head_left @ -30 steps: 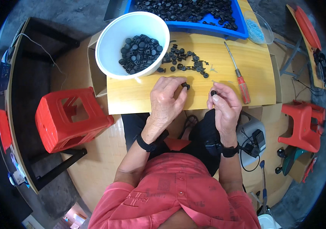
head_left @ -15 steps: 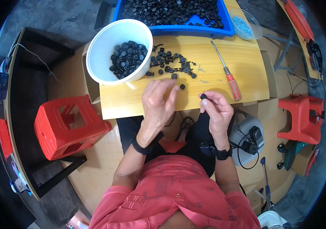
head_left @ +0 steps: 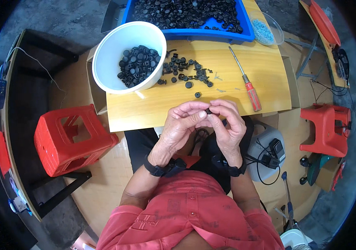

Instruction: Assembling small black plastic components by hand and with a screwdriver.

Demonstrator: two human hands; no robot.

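Both hands meet just past the near edge of the table, over my lap. Between their fingertips is a small black plastic knob (head_left: 208, 111). My right hand (head_left: 229, 128) pinches it with thumb and forefinger. My left hand (head_left: 183, 125) is closed too, its thumb and fingertips pressed at the same part; whether it grips a second piece is hidden. On the tabletop beyond lie a loose black cap (head_left: 198, 95), another round cap (head_left: 189, 84) and a scatter of small black parts (head_left: 182, 66). A white bucket (head_left: 99, 62) with many black knobs stands left of them.
A blue tray (head_left: 228, 36) full of black parts sits at the far edge. To the right lie a screwdriver with a red handle (head_left: 252, 96), a few small screws (head_left: 217, 76) and a clear tub of light-blue bits (head_left: 264, 32). Red stools (head_left: 67, 141) flank the table.
My left hand has moved right from beside the loose caps to join my right hand. The right hand has shifted slightly left with the black knob, and both now hold around it.
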